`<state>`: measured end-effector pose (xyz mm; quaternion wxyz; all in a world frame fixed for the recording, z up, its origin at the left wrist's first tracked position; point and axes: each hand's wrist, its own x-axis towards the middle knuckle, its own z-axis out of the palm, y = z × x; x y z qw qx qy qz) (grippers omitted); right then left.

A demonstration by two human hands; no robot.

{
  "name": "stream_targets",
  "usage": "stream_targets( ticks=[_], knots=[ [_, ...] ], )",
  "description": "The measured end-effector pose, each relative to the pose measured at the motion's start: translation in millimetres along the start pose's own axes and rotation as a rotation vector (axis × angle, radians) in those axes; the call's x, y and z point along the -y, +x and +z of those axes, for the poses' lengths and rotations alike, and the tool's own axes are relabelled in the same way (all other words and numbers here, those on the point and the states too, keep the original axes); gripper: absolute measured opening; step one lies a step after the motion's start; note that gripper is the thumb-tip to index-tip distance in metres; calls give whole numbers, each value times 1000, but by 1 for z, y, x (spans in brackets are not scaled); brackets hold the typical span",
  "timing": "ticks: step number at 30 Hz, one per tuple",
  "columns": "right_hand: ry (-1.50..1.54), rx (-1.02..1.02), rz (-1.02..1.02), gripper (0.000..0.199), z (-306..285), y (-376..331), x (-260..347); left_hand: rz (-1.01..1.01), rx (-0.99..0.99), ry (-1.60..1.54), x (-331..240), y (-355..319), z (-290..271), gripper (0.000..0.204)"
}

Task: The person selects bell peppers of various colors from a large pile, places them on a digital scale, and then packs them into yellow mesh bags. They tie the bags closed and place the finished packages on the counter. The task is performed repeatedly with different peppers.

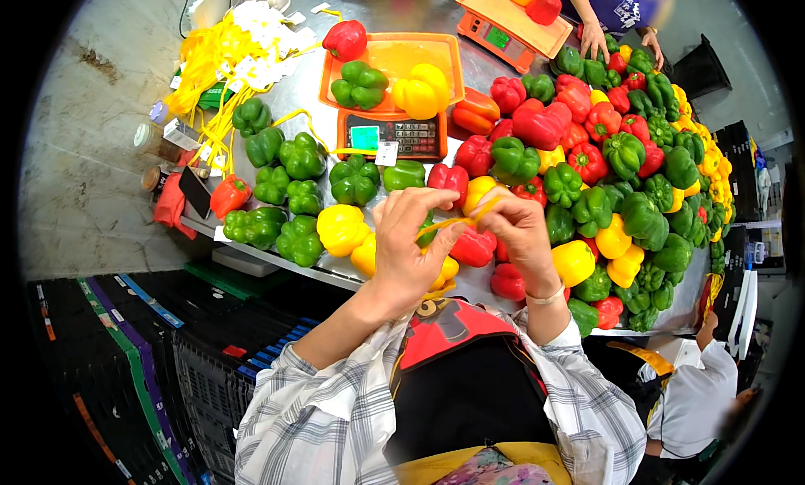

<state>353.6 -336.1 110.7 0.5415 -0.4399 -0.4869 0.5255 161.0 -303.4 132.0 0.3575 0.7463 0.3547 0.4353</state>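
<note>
A thin yellow strap (450, 223) runs between my two hands above the near edge of the table. My left hand (409, 233) pinches one part of it, and my right hand (518, 229) pinches another with bent fingers. Red bell peppers and yellow bell peppers (342, 229) lie under and around my hands. Just beyond stands an orange digital scale (392, 137). Its tray (394, 51) bears a green bell pepper (359, 85), a yellow bell pepper (421, 91) and, at the far left corner, a red bell pepper (345, 39).
To the right lies a large heap of mixed bell peppers (587, 175). A bundle of yellow straps with white tags (222, 57) lies far left. Behind the heap stands a second scale (513, 20), near a co-worker's hands (594, 42). Black crates (210, 393) fill the lower left; another person (700, 393) is at lower right.
</note>
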Motion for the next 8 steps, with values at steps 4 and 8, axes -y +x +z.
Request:
stream_targets(
  ticks=[4,8],
  knots=[
    [64,39,30,16,15,2,-7,-141,49,-223,2,-2,-1,22],
    [42,164,63,18,11,3,-9,-297,11,-565,24,-14,7,12]
  ],
)
